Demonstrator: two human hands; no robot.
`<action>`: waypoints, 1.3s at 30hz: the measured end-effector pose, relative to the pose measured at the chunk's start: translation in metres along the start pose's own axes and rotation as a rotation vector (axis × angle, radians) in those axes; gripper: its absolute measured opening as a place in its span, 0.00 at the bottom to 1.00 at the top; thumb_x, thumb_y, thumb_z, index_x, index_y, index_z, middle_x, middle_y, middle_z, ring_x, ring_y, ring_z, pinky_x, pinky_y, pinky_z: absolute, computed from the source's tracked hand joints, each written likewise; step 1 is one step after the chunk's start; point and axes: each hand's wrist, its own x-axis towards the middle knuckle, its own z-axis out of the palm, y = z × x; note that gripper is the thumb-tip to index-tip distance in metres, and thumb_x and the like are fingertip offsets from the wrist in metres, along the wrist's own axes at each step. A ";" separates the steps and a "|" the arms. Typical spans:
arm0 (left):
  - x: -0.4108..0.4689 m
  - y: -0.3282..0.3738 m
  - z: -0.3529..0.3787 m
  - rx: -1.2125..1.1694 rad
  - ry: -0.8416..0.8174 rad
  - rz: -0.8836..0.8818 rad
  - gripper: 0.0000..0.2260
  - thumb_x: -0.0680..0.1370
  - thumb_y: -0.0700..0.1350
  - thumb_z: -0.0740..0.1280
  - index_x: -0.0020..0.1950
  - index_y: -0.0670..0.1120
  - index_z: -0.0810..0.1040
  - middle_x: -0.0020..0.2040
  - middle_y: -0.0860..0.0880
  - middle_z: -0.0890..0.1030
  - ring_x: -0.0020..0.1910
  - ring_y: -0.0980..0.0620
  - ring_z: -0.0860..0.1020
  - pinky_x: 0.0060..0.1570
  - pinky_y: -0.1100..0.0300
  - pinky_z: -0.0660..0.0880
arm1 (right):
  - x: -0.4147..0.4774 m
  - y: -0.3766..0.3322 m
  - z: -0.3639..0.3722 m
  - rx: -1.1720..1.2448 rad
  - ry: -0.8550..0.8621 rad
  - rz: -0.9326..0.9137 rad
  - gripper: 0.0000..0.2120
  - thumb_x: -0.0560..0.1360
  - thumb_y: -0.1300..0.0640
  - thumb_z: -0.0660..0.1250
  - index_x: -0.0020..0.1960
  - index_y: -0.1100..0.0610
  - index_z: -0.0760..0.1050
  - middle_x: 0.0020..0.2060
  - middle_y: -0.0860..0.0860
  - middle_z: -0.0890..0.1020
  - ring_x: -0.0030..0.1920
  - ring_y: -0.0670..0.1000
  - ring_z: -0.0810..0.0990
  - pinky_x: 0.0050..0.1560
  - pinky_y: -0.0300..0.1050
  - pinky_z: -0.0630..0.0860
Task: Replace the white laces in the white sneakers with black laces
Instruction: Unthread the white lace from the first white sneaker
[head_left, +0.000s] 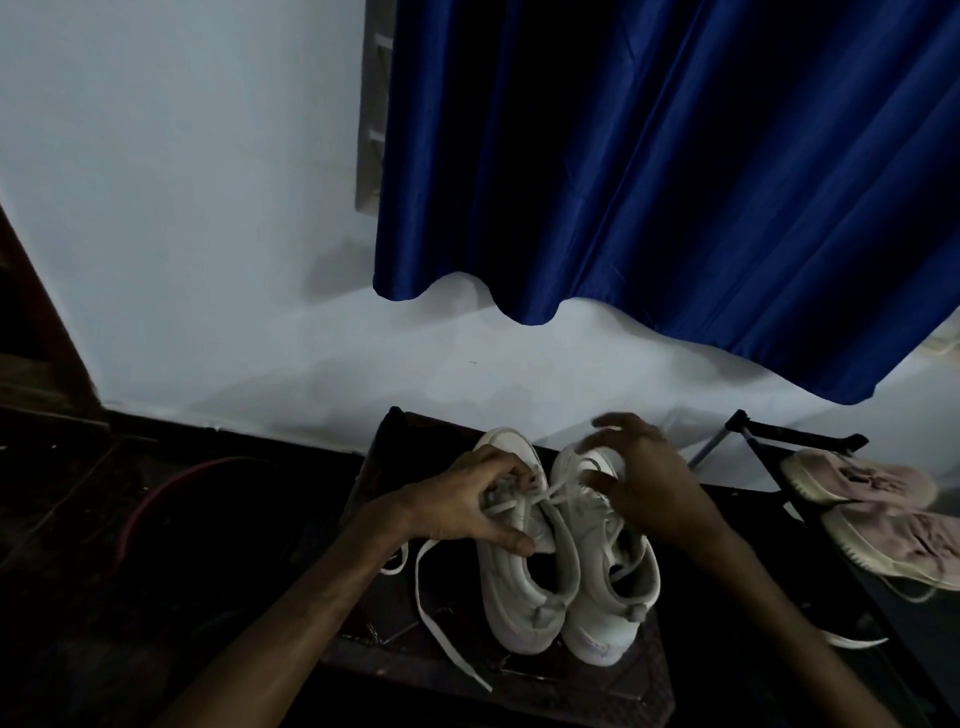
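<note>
Two white sneakers stand side by side on a dark stool top (644, 670), toes toward the wall: the left sneaker (524, 582) and the right sneaker (608, 592). My left hand (467, 499) grips the left sneaker at its tongue and lacing. My right hand (644, 483) is over the front of the right sneaker, fingers pinching a white lace that runs taut between the two hands. A loose white lace end (431, 608) trails off the left sneaker over the stool. No black laces are visible.
A pair of pink sneakers (883, 514) lies on a dark rack at the right. A blue curtain (675, 182) hangs over the white wall behind. A red hose (156, 493) curves on the dark floor at the left.
</note>
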 end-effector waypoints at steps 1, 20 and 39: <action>0.000 0.000 0.001 -0.006 0.004 -0.007 0.26 0.66 0.56 0.79 0.60 0.59 0.72 0.63 0.59 0.67 0.63 0.61 0.65 0.59 0.73 0.65 | -0.003 -0.011 0.004 0.012 -0.004 -0.059 0.12 0.73 0.52 0.72 0.55 0.44 0.79 0.66 0.45 0.72 0.66 0.49 0.71 0.62 0.53 0.72; -0.004 0.002 0.002 0.000 0.023 -0.017 0.29 0.65 0.59 0.78 0.63 0.60 0.71 0.62 0.59 0.67 0.62 0.61 0.68 0.60 0.64 0.70 | 0.003 0.010 -0.035 -0.091 0.175 0.098 0.04 0.74 0.55 0.71 0.43 0.46 0.79 0.56 0.42 0.72 0.57 0.48 0.73 0.55 0.51 0.72; -0.009 0.001 0.003 -0.016 0.116 0.076 0.26 0.64 0.59 0.79 0.57 0.59 0.73 0.65 0.59 0.62 0.68 0.60 0.64 0.67 0.60 0.68 | 0.018 0.003 -0.001 0.160 0.105 -0.029 0.05 0.70 0.57 0.75 0.38 0.48 0.81 0.45 0.41 0.76 0.45 0.44 0.78 0.52 0.53 0.76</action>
